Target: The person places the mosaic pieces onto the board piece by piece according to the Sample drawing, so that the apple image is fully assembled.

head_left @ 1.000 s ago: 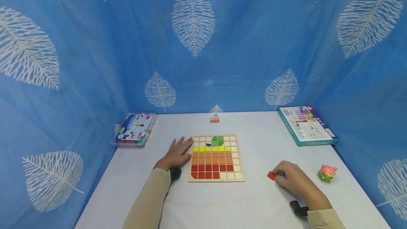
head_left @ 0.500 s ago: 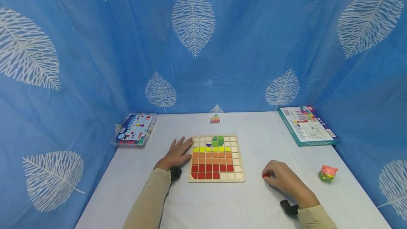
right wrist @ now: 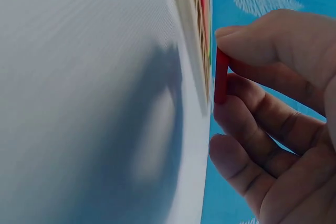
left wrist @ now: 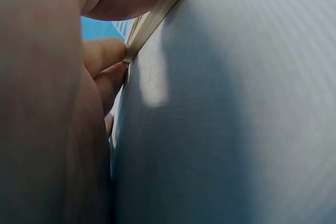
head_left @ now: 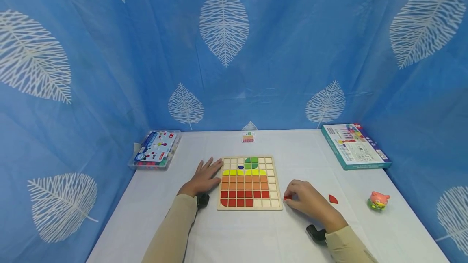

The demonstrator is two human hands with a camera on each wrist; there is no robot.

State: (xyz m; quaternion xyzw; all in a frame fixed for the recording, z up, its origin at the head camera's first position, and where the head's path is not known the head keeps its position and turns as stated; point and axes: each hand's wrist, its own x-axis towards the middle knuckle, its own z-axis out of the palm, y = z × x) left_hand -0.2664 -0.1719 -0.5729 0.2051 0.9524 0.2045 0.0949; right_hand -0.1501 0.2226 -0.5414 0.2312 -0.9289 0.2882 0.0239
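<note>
A wooden grid board lies mid-table, partly filled with red, orange, yellow and green tiles and one small dark blue piece. Several cells at its lower right and along the right column show bare wood. My left hand rests with spread fingers at the board's left edge; in the left wrist view its fingertips touch the wooden rim. Just off the board's right edge, my right hand pinches a small red tile between thumb and fingers. A red quarter-round tile lies on the table behind that hand.
A small picture card lies at the table's back edge. A clear plastic case sits at the back left, a flat teal box at the back right. A pink and green toy figure stands far right.
My right hand has moved left with the red tile, up close to the board. The red quarter-round tile has come into view behind it. My left hand stays where it was.
</note>
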